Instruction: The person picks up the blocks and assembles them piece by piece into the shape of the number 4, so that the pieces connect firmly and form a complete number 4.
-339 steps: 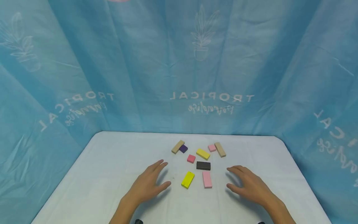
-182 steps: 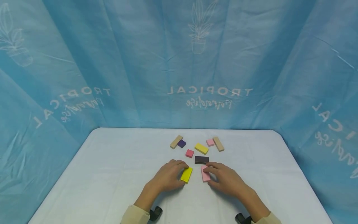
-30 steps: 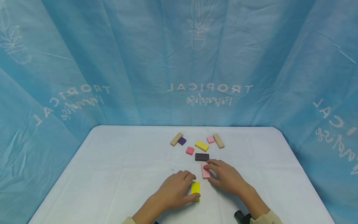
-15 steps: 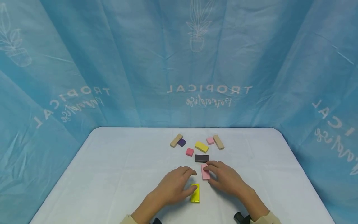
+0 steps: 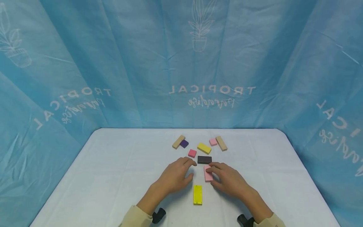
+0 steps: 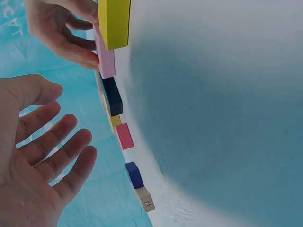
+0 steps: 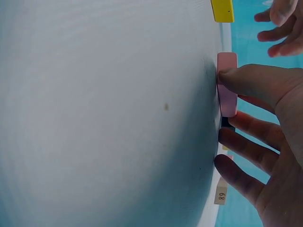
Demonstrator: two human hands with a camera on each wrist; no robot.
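Note:
My left hand [image 5: 175, 177] hovers above the white cloth left of the pink block, holding nothing. The left wrist view shows its fingers [image 6: 72, 161] spread and relaxed. Nearer the front lies a bright yellow block [image 5: 198, 196], flat and pointing lengthwise away from me. With thumb and fingers, my right hand [image 5: 229, 180] pinches the pink block [image 5: 208, 177] on the table. In the right wrist view the thumb presses the long face of that pink block [image 7: 228, 103], while part of it hides behind the hand. A black block [image 5: 204, 160] lies just beyond it.
Behind the black block lie a second yellow block [image 5: 204, 148], a small red block [image 5: 192, 153], a purple block [image 5: 184, 143], a small light pink block [image 5: 213, 142] and two wooden blocks, left [image 5: 178, 142] and right [image 5: 221, 143]. A blue curtain [image 5: 141, 78] surrounds the table.
My left hand, earlier on the bright yellow block, has slid it nearer and straightened it, then let go and moved forward. The right hand went to the pink block and stays there.

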